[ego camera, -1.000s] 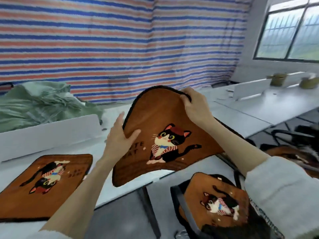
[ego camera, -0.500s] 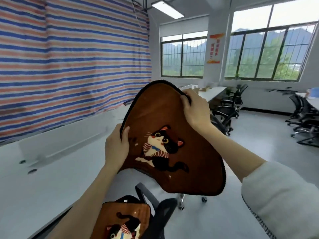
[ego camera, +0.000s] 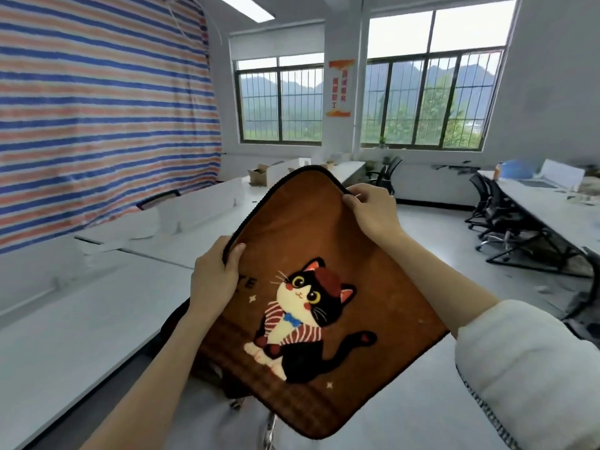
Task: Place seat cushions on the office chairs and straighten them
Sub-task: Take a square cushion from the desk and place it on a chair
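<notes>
Brown plush, black-piped at the rim, the seat cushion [ego camera: 311, 287] hangs in mid-air in the head view, cat print facing the camera. The left hand [ego camera: 214, 280] pinches its left edge, thumb over the piping, fingers behind. The right hand [ego camera: 373, 212] grips the top right corner, fingers curled over the rim. The cushion's lower edge droops over a dark office chair [ego camera: 175, 323], mostly hidden behind it, so whether they touch cannot be told. A long white desk [ego camera: 81, 319] runs close along the left, its near edge just beside the chair. To the right the grey floor [ego camera: 431, 228] lies open as far as a second desk [ego camera: 558, 212] with black chairs [ego camera: 496, 206] lined up at its side.
</notes>
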`<state>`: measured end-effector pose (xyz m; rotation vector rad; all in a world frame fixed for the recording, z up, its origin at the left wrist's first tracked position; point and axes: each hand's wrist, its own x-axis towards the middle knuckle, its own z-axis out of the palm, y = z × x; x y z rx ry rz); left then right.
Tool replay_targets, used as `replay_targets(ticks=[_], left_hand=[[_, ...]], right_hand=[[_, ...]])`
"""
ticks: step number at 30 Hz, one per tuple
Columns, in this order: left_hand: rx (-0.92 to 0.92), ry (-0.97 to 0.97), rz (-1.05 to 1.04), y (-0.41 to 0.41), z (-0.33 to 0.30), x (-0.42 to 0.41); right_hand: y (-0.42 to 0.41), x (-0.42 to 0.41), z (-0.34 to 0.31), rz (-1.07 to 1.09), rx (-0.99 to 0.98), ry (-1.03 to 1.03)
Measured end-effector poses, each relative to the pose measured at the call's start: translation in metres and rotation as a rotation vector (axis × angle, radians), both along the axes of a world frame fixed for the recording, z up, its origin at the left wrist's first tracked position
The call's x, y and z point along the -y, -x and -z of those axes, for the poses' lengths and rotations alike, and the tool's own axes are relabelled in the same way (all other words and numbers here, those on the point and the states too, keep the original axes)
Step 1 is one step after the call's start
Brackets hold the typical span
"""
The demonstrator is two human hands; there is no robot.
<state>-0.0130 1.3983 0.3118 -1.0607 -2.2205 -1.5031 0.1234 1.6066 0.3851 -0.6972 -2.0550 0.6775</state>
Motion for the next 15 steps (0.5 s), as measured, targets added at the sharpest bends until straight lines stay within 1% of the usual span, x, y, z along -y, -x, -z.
replay_targets(ticks=[7, 10, 13, 15], left_hand=[[0.031, 0.041, 0.087, 0.055, -0.008, -0.201], [0.015, 0.028, 0.081, 0.07, -0.01, -0.288], [0.016, 0.001, 0.07, 0.083, -0.012, -0.362], [0.012, -0.005, 0.051, 0.096, -0.015, -0.427]], right_hand=[[0.044, -0.19, -0.007, 0.075, -0.006, -0.016], [0.066, -0.27, -0.007, 0.12, -0.039, -0.029], [0.085, -0.344, -0.004, 0.106, -0.071, -0.028], [0.099, -0.412, -0.004, 0.097, -0.073, -0.025]])
